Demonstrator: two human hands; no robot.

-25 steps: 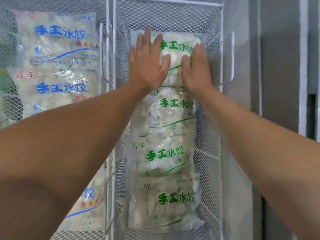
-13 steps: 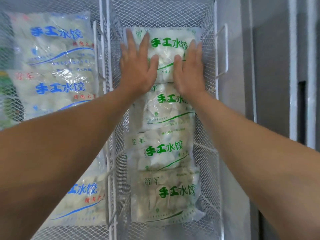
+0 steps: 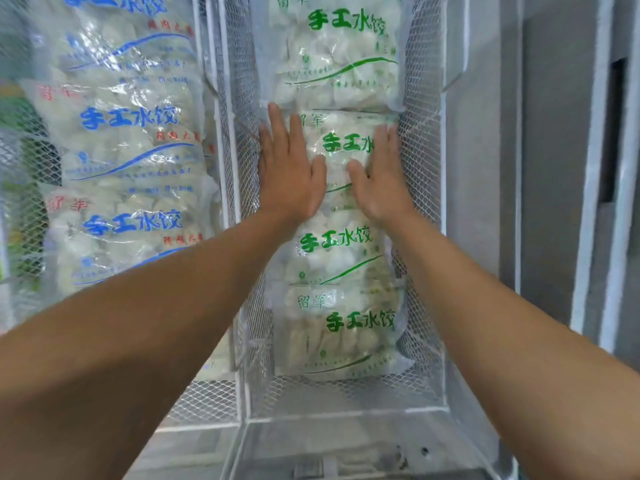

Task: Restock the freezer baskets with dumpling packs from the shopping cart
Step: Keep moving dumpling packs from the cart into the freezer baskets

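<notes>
Both hands [image 3: 337,181] flat on pack [image 3: 341,147]

Two bare forearms, no sleeves in view, left hand [image 3: 290,181], right hand [image 3: 380,183], no rings

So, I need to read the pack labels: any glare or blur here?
Head view: glare streaks the blue-print dumpling packs; big green lettering on the green-print packs is readable, small print blurred; wide-angle bends the basket wires; both forearms soft.

grey wall panel [image 3: 550,168], dark slot [image 3: 611,133]
</notes>
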